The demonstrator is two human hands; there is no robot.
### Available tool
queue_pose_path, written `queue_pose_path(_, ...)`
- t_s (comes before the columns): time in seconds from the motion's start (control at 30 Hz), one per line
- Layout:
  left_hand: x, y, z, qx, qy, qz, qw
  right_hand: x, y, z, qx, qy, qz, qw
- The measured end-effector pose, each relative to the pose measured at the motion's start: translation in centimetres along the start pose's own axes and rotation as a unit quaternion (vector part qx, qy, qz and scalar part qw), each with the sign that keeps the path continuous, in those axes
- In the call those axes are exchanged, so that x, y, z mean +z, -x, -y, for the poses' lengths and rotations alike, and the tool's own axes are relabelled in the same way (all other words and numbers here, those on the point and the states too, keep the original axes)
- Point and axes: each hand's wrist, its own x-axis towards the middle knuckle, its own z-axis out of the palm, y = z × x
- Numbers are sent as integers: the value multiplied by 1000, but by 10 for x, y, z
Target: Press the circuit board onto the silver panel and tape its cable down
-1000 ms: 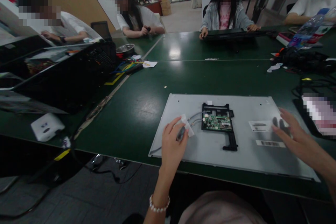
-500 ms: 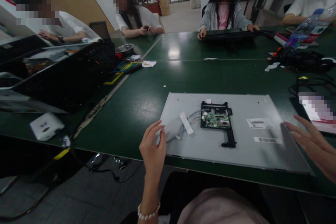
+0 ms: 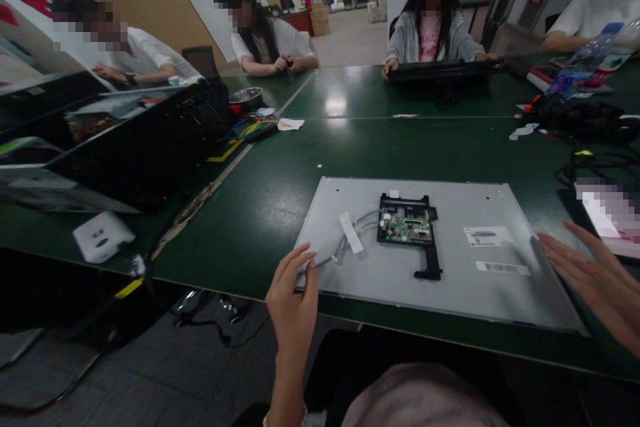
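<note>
Both hands have let go: the left hand (image 3: 293, 297) and right hand (image 3: 595, 280) now wait with fingers spread at the 2 ends of the grey panel (image 3: 450, 293), nothing in them.

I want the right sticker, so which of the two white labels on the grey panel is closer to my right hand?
The lower barcode label, the long thin strip; the squarer label sits farther up the panel from your right hand.

A grey panel (image 3: 450, 293) lay flat on the green table (image 3: 280, 187), bearing a circuit board (image 3: 405, 228). The left hand (image 3: 293, 300) was held at its near-left corner; the right hand (image 3: 595, 280), fingers spread, at its right edge.
</note>
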Motion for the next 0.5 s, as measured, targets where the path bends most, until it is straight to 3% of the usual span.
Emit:
queue_pose_path(0.27, 6, 10, 0, 33, -11, 13, 999, 24, 11, 3, 25, -19, 14, 999)
queue_pose_path(0.5, 7, 20, -13, 37, -31, 29, 998, 42, 14, 4, 11, -31, 35, 999)
